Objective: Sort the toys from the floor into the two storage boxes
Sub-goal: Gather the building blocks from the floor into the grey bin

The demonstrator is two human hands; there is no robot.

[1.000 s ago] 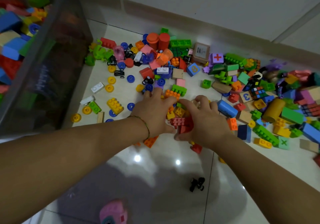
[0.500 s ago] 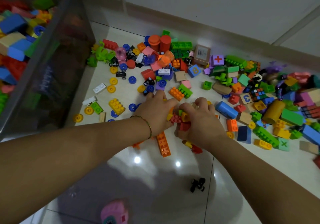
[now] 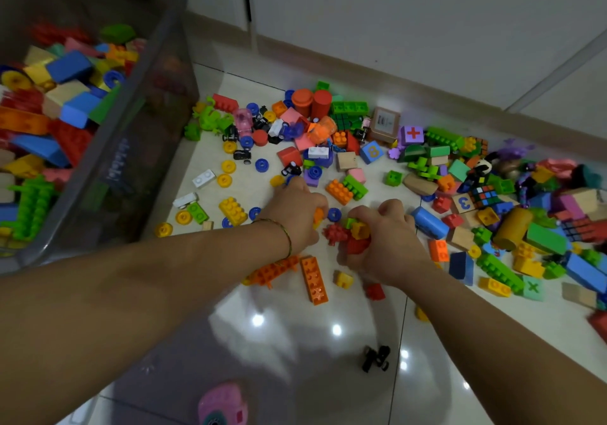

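Floor (image 3: 295, 342): glossy tile, wall along its far edge. Grey see-through storage box (image 3: 131, 162) sits at the floor's left edge, already well filled w/ mixed bricks & blocks. Toy pile (image 3: 345, 122) spreads from beside the box along the far edge to the right edge: bricks, wheels, number blocks, small cars.

I've got both arms reaching in from the near edge to the pile's near fringe, approx mid-floor. Left hand (image 3: 295, 214), thin band on the wrist, fingers curled down over a small orange piece (image 3: 318, 216) that peeks out under them. Right hand (image 3: 384, 244) just beside it, fingers & thumb wrapped round a red-and-yellow clump (image 3: 358, 244) of bricks, low over the floor. Red spiky piece (image 3: 335, 234) lies between the 2 hands.

Long orange brick (image 3: 314, 280) lies loose below the left wrist, near side. Pink toy (image 3: 223, 405) at the near edge. Black toy car (image 3: 376, 358) alone, well apart from the pile.
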